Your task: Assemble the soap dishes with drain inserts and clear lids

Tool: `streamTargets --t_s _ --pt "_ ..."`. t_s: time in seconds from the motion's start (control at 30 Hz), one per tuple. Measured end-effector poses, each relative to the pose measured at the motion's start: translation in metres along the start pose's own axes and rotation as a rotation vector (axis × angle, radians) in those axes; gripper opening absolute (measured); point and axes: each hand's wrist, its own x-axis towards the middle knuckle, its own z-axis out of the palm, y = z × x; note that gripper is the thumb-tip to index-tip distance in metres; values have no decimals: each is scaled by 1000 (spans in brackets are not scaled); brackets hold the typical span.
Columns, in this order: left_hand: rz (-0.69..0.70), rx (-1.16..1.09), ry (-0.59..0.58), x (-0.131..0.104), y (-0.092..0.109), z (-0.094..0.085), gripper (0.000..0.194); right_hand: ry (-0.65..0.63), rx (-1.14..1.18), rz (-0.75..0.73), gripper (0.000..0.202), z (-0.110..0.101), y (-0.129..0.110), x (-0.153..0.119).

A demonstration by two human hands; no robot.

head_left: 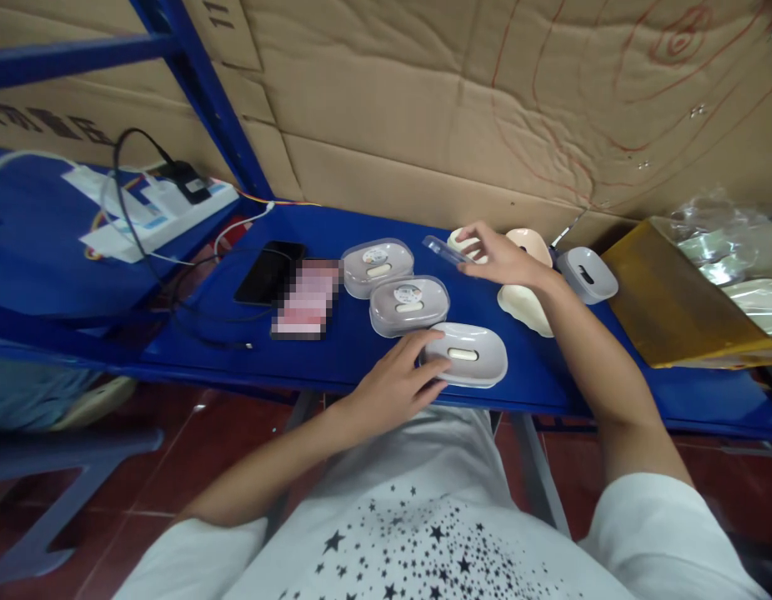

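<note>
My left hand [411,375] grips the left end of a grey oval dish [483,358] with a cream bar in its middle, near the front edge of the blue table. Farther back, my right hand [495,254] holds a clear plastic lid [443,249] between thumb and fingers, tilted. Two grey oval dishes with clear lids and round stickers, one [378,267] behind the other [409,306], stand left of it. Beside my right forearm lie cream pieces [524,307] and a peach piece [528,243]. A grey dish with a dark slot [587,275] sits farther right.
On the left are a black phone [270,273], a pixelated pink item [308,300], loose cables and a power strip [167,221]. An open yellow-brown box [679,292] with clear plastic wrap stands at the right. Cardboard [392,108] lines the back.
</note>
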Motion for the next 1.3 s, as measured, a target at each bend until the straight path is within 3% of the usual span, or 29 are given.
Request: streamTargets --t_s 0.13,0.37,0.5,0.6,0.73,0.93,1.13,1.3 --pt "-15 -28 7 0 -1 1 20 50 170 -14 38 -10 -9 -63" --pt "-56 -51 -21 0 -1 0 22 162 -6 -42 38 -3 -34 -125" --pt "-177 -127 -29 -2 0 1 45 278 11 -28 33 3 -56 -171" --pt "-259 -171 -23 -2 0 2 66 355 17 -93 31 23 -75 -200" --pt "-252 -154 -81 -1 0 2 82 334 -103 -199 33 58 -95 -210" --pt "-161 -71 -47 -3 -4 3 70 377 -222 -268 52 85 -98 -207" --pt "-165 -58 -54 -3 -3 4 65 366 -326 -301 75 90 -95 -217" --pt "-218 129 -1 0 6 0 53 452 -425 -93 70 73 -71 -214"
